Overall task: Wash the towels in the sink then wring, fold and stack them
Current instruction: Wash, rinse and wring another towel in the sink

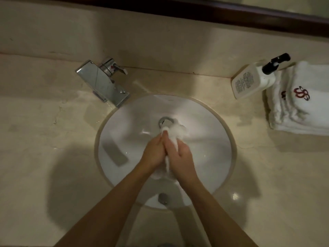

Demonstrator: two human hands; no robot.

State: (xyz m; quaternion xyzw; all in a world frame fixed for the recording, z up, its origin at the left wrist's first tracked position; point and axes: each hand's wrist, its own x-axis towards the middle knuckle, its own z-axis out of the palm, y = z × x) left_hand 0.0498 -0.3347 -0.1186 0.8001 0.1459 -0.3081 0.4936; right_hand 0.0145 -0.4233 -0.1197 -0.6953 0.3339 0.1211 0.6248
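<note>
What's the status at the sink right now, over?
Left hand and right hand both grip the wet white towel over the sink drain. Folded towels stacked right of the soap bottle. Nothing in the way.

White towels [299, 104] with red monogram, black-pumped white bottle [249, 82]

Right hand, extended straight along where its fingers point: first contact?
Likely the bunched end of the towel the right hand grips; past it, the drain, then the sink wall. Depth unclear.
</note>
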